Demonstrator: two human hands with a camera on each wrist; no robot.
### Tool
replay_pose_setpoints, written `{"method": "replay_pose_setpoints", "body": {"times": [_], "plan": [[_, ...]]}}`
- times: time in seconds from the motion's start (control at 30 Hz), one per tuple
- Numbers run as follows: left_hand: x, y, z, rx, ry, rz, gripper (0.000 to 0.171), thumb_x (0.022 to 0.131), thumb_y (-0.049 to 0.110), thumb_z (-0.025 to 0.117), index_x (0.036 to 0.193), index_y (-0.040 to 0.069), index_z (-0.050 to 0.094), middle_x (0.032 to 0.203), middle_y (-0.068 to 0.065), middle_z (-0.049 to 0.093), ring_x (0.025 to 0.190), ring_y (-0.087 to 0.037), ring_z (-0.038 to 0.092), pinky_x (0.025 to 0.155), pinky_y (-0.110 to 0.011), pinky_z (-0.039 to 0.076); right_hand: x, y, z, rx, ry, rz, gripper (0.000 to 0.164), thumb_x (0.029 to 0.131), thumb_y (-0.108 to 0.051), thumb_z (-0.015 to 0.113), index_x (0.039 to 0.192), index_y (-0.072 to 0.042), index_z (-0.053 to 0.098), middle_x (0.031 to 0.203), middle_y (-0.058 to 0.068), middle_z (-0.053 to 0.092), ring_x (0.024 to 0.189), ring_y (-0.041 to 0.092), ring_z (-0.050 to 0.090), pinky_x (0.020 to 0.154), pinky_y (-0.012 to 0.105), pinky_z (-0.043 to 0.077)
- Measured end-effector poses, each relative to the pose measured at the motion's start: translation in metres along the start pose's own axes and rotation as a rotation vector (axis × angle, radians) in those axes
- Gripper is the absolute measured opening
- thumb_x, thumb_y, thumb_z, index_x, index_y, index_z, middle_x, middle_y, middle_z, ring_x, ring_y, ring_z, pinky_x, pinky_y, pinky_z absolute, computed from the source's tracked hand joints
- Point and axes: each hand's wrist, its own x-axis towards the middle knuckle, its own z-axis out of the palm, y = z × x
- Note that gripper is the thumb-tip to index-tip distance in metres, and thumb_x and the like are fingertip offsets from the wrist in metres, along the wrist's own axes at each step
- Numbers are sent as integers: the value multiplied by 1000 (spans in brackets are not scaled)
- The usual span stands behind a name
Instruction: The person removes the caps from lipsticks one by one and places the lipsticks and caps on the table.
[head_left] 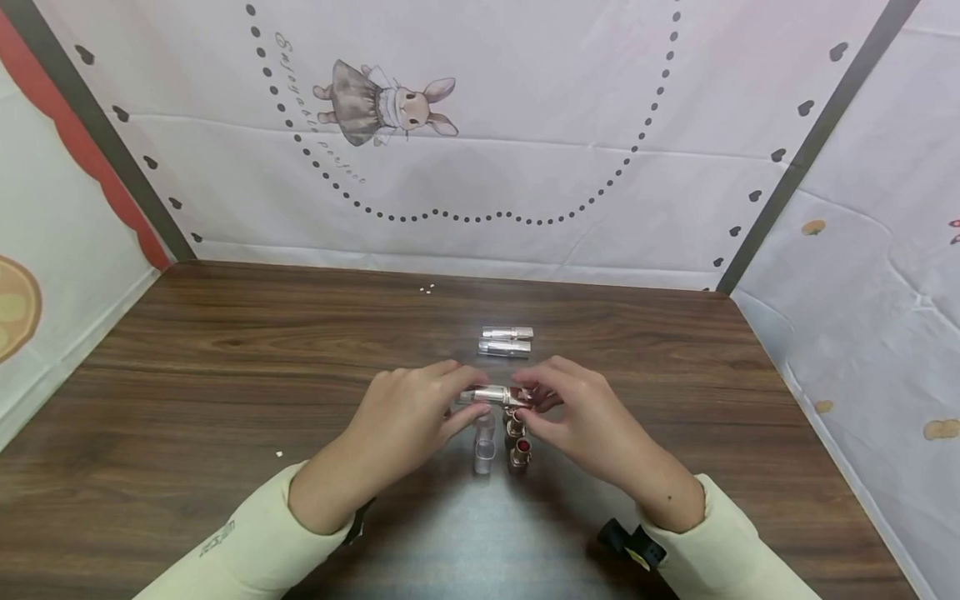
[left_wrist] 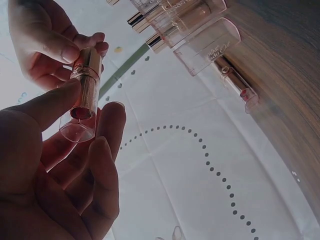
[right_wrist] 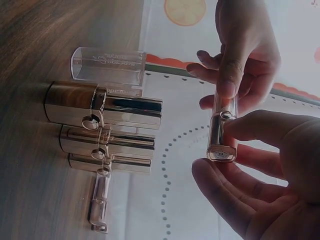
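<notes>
Okay, so the shiny gold lipstick tube point(head_left: 492, 395) with its clear plastic cap point(left_wrist: 76, 133) was over the brown wood-grain worktop point(head_left: 300, 333), left hand point(head_left: 412, 408) pinching toward the cap, right hand point(head_left: 581, 408) pinching the base point(right_wrist: 221, 153). Probably light and stiff but slippery; that base seemed safest.

The left hand point(head_left: 408, 412) and right hand point(head_left: 583, 410) hide parts of the lipstick point(head_left: 491, 395) from me — the fine print on its base label point(right_wrist: 219, 154) is too small to read — and both sleeves point(head_left: 240, 542) leave the head view below.
</notes>
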Motion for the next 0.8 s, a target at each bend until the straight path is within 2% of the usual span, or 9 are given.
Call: {"method": "replay_pose_setpoints", "body": {"times": [0.17,0.47,0.8], "plan": [[0,1,1,-5,1,2,28,81,36,82,101,19,74,80,7,71,50,-5,56,43,-24,39,0,-1,1,-37,2,-7,36,82,-6,80,116,-3,69,100,4,67,83,10,69,73,18,56],[-1,4,-2,-14,-34,-16,26,82,37,81,102,21,73,75,8,69,49,-3,49,43,-22,33,-1,-3,3,-138,-24,4,27,86,-15,79,112,-11,72,94,-3,68,83,9,67,68,22,56],[1,5,-3,-10,-50,-31,26,84,37,80,103,22,72,77,8,70,48,-2,44,43,-22,32,-1,-3,3,-197,-4,-11,22,85,-18,80,106,-13,73,91,-5,70,81,6,67,67,19,53]]}}
